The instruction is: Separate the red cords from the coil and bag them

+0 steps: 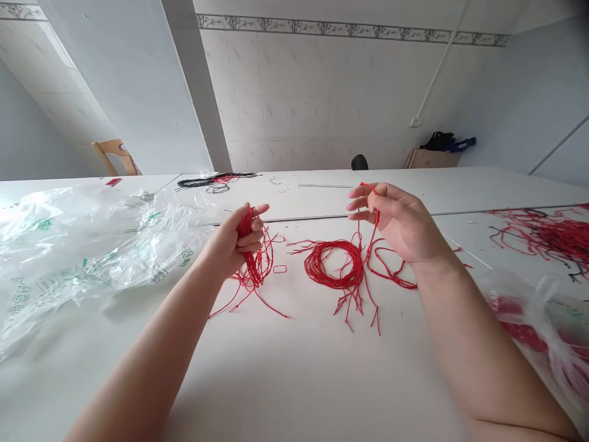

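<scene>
A looped bundle of red cord hangs from my left hand, whose fingers are wrapped round it; its loose ends trail onto the table. My right hand is raised at the right with a single red braided cord pinched between thumb and finger. That cord drops toward the table, where a thin loop of it lies below the hand. Between both hands a round coil of red cord lies flat, with knotted ends spread toward me. Beside the left bundle is a small red rectangular loop.
Clear plastic bags with green print cover the table's left side. A pile of red and black cords and a bag with red contents lie at the right. Black cords lie at the far edge, left of a thin clear strip.
</scene>
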A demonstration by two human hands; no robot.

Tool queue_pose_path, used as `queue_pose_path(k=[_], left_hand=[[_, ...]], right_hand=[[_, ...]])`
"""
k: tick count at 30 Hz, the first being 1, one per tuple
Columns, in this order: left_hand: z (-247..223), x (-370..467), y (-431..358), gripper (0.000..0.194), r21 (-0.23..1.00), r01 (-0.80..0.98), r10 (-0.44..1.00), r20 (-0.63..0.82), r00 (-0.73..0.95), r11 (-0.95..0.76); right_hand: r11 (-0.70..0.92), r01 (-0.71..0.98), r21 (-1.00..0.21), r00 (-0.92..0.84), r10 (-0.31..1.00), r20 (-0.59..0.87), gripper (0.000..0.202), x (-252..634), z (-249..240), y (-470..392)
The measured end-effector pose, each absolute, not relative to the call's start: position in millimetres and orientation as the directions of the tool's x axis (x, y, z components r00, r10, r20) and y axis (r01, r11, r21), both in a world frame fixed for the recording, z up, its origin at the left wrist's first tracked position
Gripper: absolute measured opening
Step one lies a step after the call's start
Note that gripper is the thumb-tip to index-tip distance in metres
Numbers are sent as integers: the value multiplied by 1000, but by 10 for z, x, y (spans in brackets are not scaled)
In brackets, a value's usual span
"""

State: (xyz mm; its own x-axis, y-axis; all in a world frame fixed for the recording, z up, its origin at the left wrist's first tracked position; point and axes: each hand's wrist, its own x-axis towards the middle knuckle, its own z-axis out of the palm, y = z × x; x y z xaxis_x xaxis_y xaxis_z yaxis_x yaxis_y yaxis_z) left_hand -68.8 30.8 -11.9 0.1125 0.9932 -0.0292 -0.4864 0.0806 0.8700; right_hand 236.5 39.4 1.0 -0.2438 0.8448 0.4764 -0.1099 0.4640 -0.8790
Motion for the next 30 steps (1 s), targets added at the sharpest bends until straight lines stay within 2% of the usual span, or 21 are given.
queue_pose_path(k=[2, 4, 7, 8, 10, 13, 15, 19, 26, 30], left_hand=[[-81, -642, 252, 30, 848, -518, 988, -39, 149, 111], [-61, -605, 210, 34, 833, -537, 983, -40, 180, 133], [-48, -570, 171, 37, 801, -577, 979, -55, 198, 162], [-45, -559, 161, 38, 783, -597, 978, -66, 199, 174], [-40, -535, 146, 39, 750, -631, 976, -91, 198, 198], [-47, -491, 130, 41, 746, -625, 971, -131, 202, 230], [-68, -466, 128, 43, 764, -596, 966, -142, 215, 245], [-150, -443, 145, 45, 805, -535, 954, -122, 273, 256], [-269, -416, 174, 42, 833, -494, 924, -51, 380, 249], [-256, -377, 145, 36, 814, -524, 912, -19, 409, 252]], right_hand=[[586, 63, -808, -248, 793, 556, 23, 2299, 99, 494], [704, 204, -680, -289, 707, 645, 22, 2186, 210, 619], [824, 265, -501, -365, 567, 739, 20, 1959, 353, 737], [827, 247, -506, -382, 563, 733, 21, 1879, 368, 744], [752, 178, -634, -407, 643, 649, 24, 1732, 324, 715], [508, 87, -857, -427, 796, 429, 33, 1576, 104, 641], [401, 58, -914, -407, 846, 346, 38, 1518, -63, 611], [337, 17, -941, -377, 874, 306, 43, 1465, -229, 592], [375, 33, -926, -419, 847, 328, 37, 1515, -196, 490], [442, 180, -879, -556, 783, 280, 35, 1598, -183, 366]])
